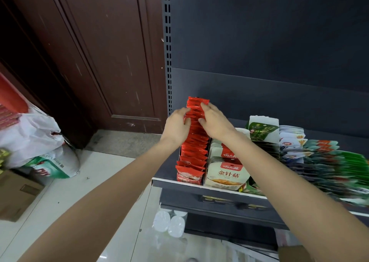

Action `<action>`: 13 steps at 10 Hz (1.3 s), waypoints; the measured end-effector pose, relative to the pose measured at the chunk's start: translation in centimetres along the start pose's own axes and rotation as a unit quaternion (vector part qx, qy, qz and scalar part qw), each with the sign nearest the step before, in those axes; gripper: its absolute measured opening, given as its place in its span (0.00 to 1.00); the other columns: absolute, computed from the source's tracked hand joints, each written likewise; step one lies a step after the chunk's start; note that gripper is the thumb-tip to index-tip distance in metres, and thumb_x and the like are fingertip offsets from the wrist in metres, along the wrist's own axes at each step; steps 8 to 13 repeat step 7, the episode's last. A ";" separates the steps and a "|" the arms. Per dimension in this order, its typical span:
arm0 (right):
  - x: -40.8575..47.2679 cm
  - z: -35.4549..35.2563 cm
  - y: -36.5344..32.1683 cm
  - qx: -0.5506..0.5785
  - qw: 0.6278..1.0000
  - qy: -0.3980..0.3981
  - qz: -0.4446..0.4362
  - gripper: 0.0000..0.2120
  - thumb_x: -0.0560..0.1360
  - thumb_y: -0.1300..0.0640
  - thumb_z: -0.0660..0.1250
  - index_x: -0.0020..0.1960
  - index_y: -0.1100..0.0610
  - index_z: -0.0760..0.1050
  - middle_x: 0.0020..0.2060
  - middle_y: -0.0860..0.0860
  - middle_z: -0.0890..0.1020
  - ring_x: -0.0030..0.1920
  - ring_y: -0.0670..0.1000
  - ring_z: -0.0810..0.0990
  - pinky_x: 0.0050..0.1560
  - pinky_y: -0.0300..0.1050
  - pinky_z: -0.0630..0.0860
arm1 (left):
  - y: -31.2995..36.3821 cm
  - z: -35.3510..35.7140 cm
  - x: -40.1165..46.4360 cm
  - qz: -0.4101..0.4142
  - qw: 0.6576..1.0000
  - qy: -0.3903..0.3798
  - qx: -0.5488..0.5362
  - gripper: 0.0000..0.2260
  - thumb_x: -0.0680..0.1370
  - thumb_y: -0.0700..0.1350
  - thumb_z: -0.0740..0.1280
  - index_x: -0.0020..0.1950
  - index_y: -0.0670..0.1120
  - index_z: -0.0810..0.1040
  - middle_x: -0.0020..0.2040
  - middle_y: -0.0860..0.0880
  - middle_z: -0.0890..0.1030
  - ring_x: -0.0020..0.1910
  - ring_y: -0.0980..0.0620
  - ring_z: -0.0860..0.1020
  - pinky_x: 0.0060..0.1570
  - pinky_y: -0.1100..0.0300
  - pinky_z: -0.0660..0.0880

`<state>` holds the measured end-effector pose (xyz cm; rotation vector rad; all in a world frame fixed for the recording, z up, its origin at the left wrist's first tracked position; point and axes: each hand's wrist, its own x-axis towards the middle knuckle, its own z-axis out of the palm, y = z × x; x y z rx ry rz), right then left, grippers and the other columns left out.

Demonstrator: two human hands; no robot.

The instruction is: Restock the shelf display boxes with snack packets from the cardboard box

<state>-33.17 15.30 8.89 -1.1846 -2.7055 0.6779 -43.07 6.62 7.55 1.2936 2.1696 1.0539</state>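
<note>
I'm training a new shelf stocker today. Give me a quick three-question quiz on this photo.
1. True or false: both hands touch the row of red packets.
2. Which row sits directly right of the red one? A) green packets B) white pouches C) bottles
3. Fill in: the left hand and right hand work near the ___ of the row.

Key: 1 true; 2 B, white pouches; 3 back.

both arms reach forward, bare. left hand (177,124) and right hand (214,121) face each other, fingers curled inward.
</note>
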 end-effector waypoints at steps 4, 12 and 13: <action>-7.0 1.6 0.7 -0.150 0.987 0.048 0.032 0.22 0.83 0.50 0.50 0.75 0.53 0.57 0.74 0.55 0.60 0.75 0.55 0.55 0.73 0.51 0.53 | 0.3 0.1 -3.8 0.088 0.925 -0.137 0.342 0.24 0.83 0.53 0.48 0.78 0.50 0.49 0.78 0.49 0.47 0.77 0.51 0.45 0.74 0.51 0.50; -9.9 -1.1 -0.7 -0.025 0.996 0.075 0.043 0.17 0.81 0.56 0.55 0.69 0.55 0.68 0.67 0.54 0.70 0.66 0.55 0.69 0.62 0.52 0.70 | 3.3 -1.8 -5.2 0.106 0.938 -0.030 0.328 0.15 0.79 0.46 0.58 0.65 0.45 0.72 0.60 0.44 0.76 0.60 0.44 0.73 0.57 0.51 0.69; -9.9 -1.1 -0.7 -0.025 0.996 0.075 0.043 0.17 0.81 0.56 0.55 0.69 0.55 0.68 0.67 0.54 0.70 0.66 0.55 0.69 0.62 0.52 0.70 | 3.3 -1.8 -5.2 0.106 0.938 -0.030 0.328 0.15 0.79 0.46 0.58 0.65 0.45 0.72 0.60 0.44 0.76 0.60 0.44 0.73 0.57 0.51 0.69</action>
